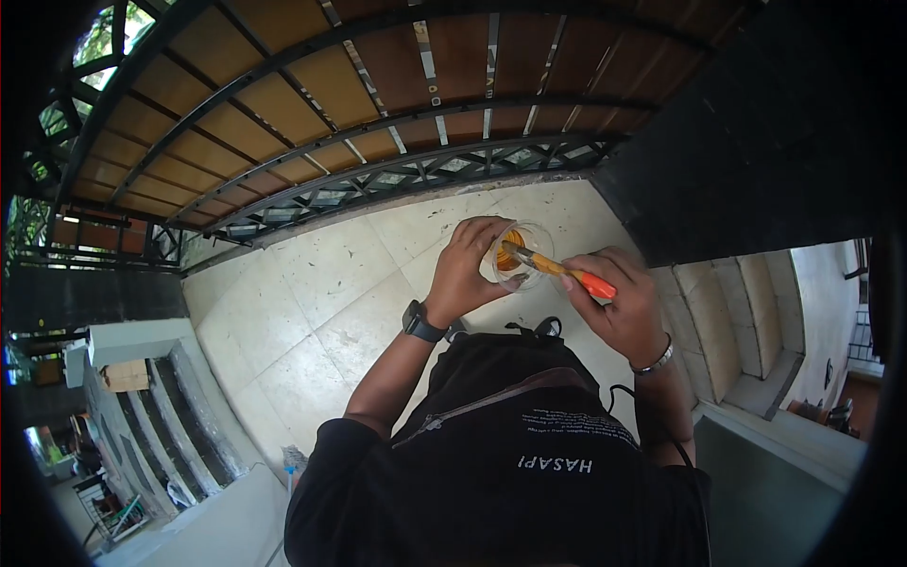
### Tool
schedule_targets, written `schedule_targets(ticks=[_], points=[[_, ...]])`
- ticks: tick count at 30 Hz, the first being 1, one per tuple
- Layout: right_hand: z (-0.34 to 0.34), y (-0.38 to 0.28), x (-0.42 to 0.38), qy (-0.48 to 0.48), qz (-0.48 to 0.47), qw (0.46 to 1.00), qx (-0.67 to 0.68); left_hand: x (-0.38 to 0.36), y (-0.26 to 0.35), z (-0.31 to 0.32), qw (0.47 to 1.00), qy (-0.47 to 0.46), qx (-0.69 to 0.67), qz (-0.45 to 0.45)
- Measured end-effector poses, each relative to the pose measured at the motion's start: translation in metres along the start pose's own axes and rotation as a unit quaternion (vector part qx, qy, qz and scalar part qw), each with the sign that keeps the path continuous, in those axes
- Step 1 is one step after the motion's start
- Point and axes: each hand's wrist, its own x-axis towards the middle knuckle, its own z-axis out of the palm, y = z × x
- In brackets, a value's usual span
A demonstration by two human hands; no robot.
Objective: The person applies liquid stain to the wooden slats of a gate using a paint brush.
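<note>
My left hand [465, 267] is wrapped round a clear plastic cup [537, 238] with amber-brown liquid [510, 248] in it. In my right hand [619, 304] is a paintbrush [546, 265] with a yellowish, stained handle that ends in orange-red. Its bristle end reaches into the mouth of the cup, over the liquid. The fingers of my right hand close round the handle near its orange end. Both hands are in front of my body, above the tiled floor.
A black metal frame with brown and yellowish wooden panels [463, 71] stretches across the far side. Pale tiles [312, 293] cover the floor. Steps [713, 321] rise at the right, and a slatted ledge [175, 425] stands at the left. A dark panel [718, 142] stands at the upper right.
</note>
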Motion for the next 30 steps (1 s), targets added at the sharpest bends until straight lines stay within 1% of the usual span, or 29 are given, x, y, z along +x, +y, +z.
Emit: schedule_targets(ticks=[4,6,8,9,10,11,12,13,14,15,16,18,19,21,22,24,25,26,27,28,30], points=[[-0.003,0.031,-0.017,0.006,-0.023,0.999,0.030,0.004,0.030,0.022,1.000,0.014,-0.013,-0.007],[-0.019,0.041,-0.029,0.002,-0.024,0.999,0.032,0.006,0.043,0.039,1.000,0.023,0.003,-0.012],[-0.049,0.047,-0.041,0.039,-0.015,0.997,0.058,0.008,0.056,0.053,0.999,0.027,0.010,-0.022],[-0.059,0.055,-0.049,0.039,-0.020,0.997,0.061,0.011,0.062,0.060,0.999,0.029,0.014,-0.029],[-0.070,0.063,-0.058,0.065,-0.008,0.993,0.093,0.012,0.068,0.068,0.999,0.033,0.018,-0.031],[-0.080,0.070,-0.067,0.092,0.003,0.988,0.125,0.013,0.075,0.078,0.998,0.044,-0.008,-0.048],[-0.085,0.082,-0.076,0.092,-0.003,0.988,0.126,0.015,0.081,0.087,0.996,0.057,-0.035,-0.062],[-0.082,0.097,-0.088,0.110,0.034,0.980,0.163,0.017,0.085,0.097,0.996,0.062,-0.032,-0.062],[-0.078,0.112,-0.098,0.126,0.071,0.969,0.200,0.017,0.089,0.108,0.992,0.065,-0.077,-0.073],[-0.075,0.125,-0.107,0.147,0.093,0.960,0.221,0.019,0.094,0.117,0.987,0.066,-0.122,-0.086],[-0.073,0.134,-0.116,0.143,0.091,0.960,0.224,0.022,0.100,0.125,0.986,0.070,-0.121,-0.089],[-0.074,0.147,-0.131,0.213,0.184,0.904,0.323,0.026,0.112,0.140,0.986,0.060,-0.118,-0.098],[-0.079,0.153,-0.140,0.209,0.183,0.904,0.324,0.027,0.116,0.147,0.986,0.064,-0.117,-0.100],[-0.090,0.162,-0.153,0.194,0.174,0.929,0.264,0.033,0.121,0.156,0.991,0.045,-0.071,-0.105],[-0.093,0.166,-0.153,0.200,0.167,0.929,0.263,0.036,0.122,0.160,0.992,0.047,-0.069,-0.096],[-0.097,0.169,-0.148,0.202,0.123,0.943,0.234,0.042,0.123,0.166,0.992,0.041,-0.077,-0.090],[-0.095,0.175,-0.151,0.212,0.115,0.943,0.230,0.045,0.121,0.167,0.995,0.032,-0.055,-0.083],[-0.090,0.182,-0.156,0.232,0.144,0.922,0.274,0.051,0.119,0.169,0.996,0.032,-0.053,-0.071],[-0.088,0.186,-0.155,0.250,0.174,0.897,0.320,0.055,0.115,0.170,0.994,0.028,-0.068,-0.078],[-0.088,0.189,-0.152,0.258,0.172,0.896,0.317,0.059,0.110,0.170,0.992,0.022,-0.084,-0.087],[-0.088,0.190,-0.143,0.230,0.202,0.903,0.303,0.071,0.103,0.169,0.995,0.016,-0.075,-0.070]])
